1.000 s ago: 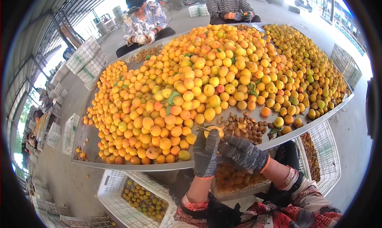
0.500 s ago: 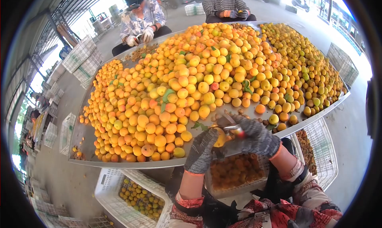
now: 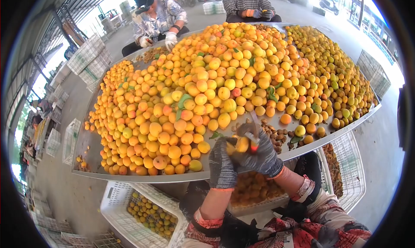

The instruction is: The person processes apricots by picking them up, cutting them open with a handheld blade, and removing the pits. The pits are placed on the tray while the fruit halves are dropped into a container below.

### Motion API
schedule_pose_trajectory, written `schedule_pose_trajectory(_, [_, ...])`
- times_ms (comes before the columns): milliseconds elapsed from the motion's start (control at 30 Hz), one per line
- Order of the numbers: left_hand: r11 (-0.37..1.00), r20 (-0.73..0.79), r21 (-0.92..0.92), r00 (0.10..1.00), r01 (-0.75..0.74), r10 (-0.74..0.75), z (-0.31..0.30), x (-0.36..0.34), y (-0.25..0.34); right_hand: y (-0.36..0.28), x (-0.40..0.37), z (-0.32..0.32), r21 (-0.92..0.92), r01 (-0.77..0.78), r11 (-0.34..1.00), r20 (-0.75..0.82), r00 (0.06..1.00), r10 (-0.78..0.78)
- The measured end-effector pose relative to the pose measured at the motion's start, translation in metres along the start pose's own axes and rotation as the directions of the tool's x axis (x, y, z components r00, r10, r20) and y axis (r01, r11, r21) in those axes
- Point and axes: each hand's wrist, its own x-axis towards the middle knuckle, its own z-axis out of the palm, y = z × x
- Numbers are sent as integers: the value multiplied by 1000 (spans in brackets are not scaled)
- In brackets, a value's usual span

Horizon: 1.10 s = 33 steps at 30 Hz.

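Apparently cut open, the blurred fruit (image 3: 242, 144) is at the near edge of the surface (image 3: 190, 177), fingers of the left hand (image 3: 222, 166) closed on it, those of the right hand (image 3: 264, 156) gripping the red-handled knife (image 3: 254, 147).

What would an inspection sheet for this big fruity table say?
Surface: metal table, raised rim, heaped with apricots.
Job's things: one held apricot, blurred; bladed tool, partly hidden.
Clutter: brown pits beside the heap; green leaves among the fruit.
Hands: left hand, gloved, fingers near the held apricot, grip unclear; right hand, gloved, holding the bladed tool.
Cables: nothing seen.
Surroundings: two people across the table; white plastic crate with fruit, below the near edge.
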Motion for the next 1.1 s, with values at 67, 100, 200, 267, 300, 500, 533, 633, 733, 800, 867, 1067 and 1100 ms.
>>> schedule_pose_trajectory(67, [985,-5,-145,996,93,-94,2,-3,7,3,-4,0,-22,52,998,-161,985,-55])
schedule_pose_trajectory(100, [941,5,-287,982,181,-188,4,-5,13,3,-8,-7,475,-179,862,-31,975,220])
schedule_pose_trajectory(200, [909,138,-303,957,286,-255,0,-8,17,-5,-7,-17,840,-411,354,184,830,526])
schedule_pose_trajectory(267, [968,153,-127,969,215,-195,4,-14,23,-7,-8,-30,863,-468,189,314,791,525])
schedule_pose_trajectory(300, [991,178,54,975,125,-133,5,-16,25,0,-12,-35,870,-457,184,317,806,500])
schedule_pose_trajectory(500, [792,546,600,780,-108,-307,-2,-30,37,9,-23,-75,780,-524,341,356,821,447])
schedule_pose_trajectory(533, [742,626,590,760,-318,-172,-6,-29,31,4,-19,-78,761,-577,296,456,801,388])
schedule_pose_trajectory(633, [703,592,581,805,-411,-18,-14,-16,15,-3,-30,-72,536,-411,738,223,912,346])
schedule_pose_trajectory(733, [901,326,423,911,98,-252,8,-25,37,-23,-18,-67,657,-589,471,354,792,497])
schedule_pose_trajectory(800, [867,373,483,925,-123,-76,8,-23,25,-36,-8,-62,557,-675,484,344,718,606])
schedule_pose_trajectory(867, [844,377,461,921,-275,94,13,-19,18,-26,-9,-55,562,-605,563,302,785,542])
schedule_pose_trajectory(1067, [876,285,396,944,-275,168,16,-20,15,-7,-15,-35,-267,98,959,105,992,-72])
schedule_pose_trajectory(1100, [876,284,396,944,-275,168,16,-19,15,-15,-16,-31,-153,-97,983,43,994,104])
